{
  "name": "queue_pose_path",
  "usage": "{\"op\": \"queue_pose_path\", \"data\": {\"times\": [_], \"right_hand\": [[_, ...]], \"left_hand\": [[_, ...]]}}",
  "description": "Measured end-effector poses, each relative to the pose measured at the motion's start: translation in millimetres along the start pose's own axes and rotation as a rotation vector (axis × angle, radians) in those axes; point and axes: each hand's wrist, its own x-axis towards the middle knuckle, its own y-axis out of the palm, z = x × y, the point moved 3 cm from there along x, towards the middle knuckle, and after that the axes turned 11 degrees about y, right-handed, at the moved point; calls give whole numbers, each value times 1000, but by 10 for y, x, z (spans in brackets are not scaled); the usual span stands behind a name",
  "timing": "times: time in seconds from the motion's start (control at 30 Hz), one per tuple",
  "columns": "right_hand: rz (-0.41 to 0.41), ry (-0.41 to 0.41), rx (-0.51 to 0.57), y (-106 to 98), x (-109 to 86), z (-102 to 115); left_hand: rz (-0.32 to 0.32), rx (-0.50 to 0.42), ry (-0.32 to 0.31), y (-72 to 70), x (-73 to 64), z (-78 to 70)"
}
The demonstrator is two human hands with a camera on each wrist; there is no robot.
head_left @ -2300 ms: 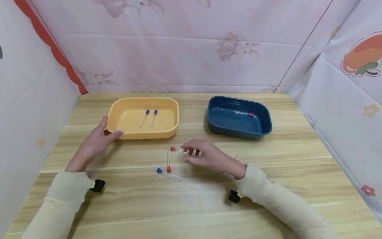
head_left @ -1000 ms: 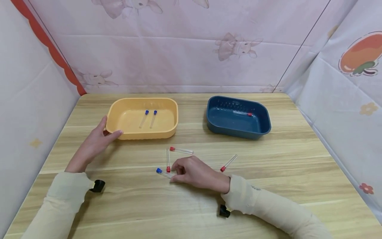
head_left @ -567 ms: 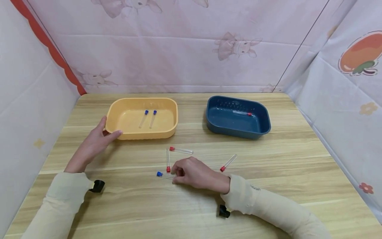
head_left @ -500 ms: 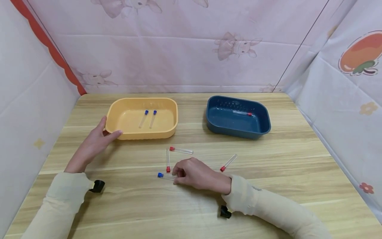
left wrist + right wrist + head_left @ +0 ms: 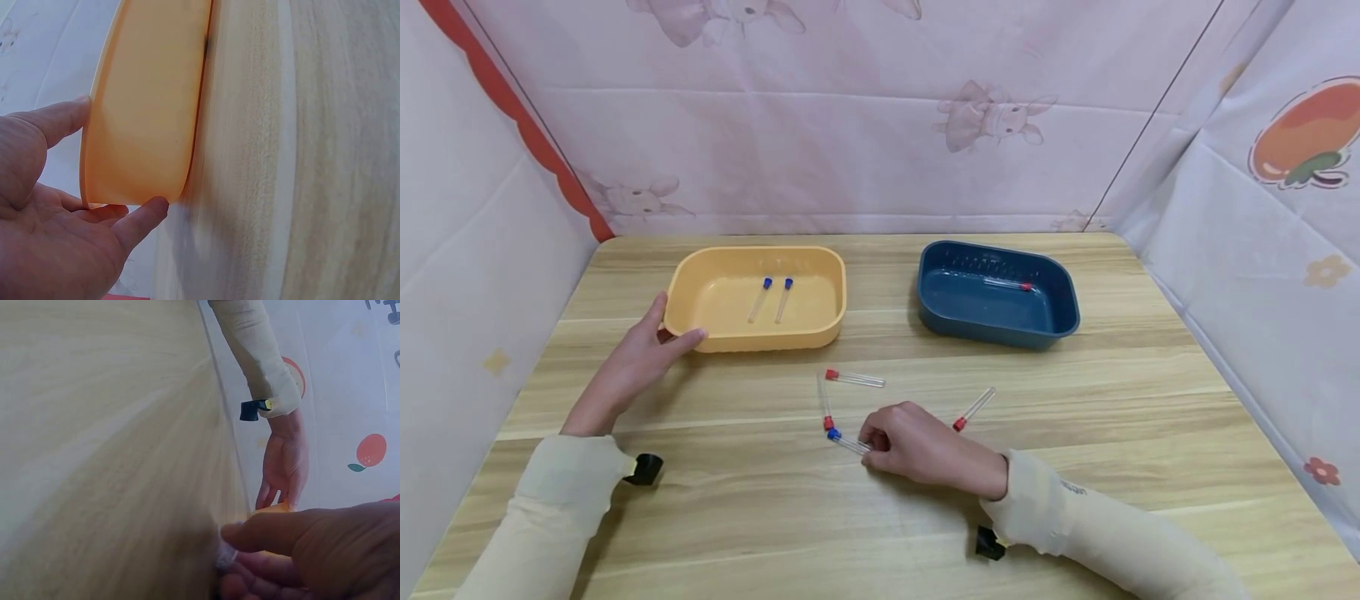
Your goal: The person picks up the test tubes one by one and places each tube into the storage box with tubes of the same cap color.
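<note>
My left hand [image 5: 638,354] grips the near left corner of a yellow plastic basket [image 5: 760,342]; in the left wrist view its thumb lies on the rim and its fingers on the end wall. Two blue-capped test tubes [image 5: 785,302] lie inside. Low over the table, my right hand [image 5: 917,442] pinches the clear end of another blue-capped test tube [image 5: 847,442] between thumb and fingers. That tube's blue cap is right at the red cap of a test tube [image 5: 826,404] on the table. In the right wrist view the fingers [image 5: 269,531] hide most of the held tube.
A dark blue basket [image 5: 1000,325] with one red-capped tube [image 5: 1009,284] stands at the back right. Two more red-capped tubes, one behind [image 5: 857,379] and one to the right [image 5: 976,408], lie on the wooden table [image 5: 760,517]. Printed cloth [image 5: 850,158] walls the table's back and sides.
My right hand came down toward me, took hold of the blue-capped tube and has drawn it to the right. The nearest red-capped tube has tilted slightly. My left hand stays at the yellow basket.
</note>
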Motion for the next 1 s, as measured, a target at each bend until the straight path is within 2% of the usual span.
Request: {"op": "queue_pose_path", "data": {"times": [0.23,0.4,0.63,0.9,1.0], "right_hand": [[7,56,-13,-46,-57,2],[2,100,-8,-91,-120,-24],[14,207,89,-113,-107,-63],[23,326,169,-84,-23,-31],[28,346,202,-74,-16,-18]], "left_hand": [[0,-12,14,8,-13,2],[-11,-25,48,3,-10,3],[-15,-27,60,-4,-5,26],[-12,-27,42,-9,-7,16],[-10,-24,30,-12,-9,7]]}}
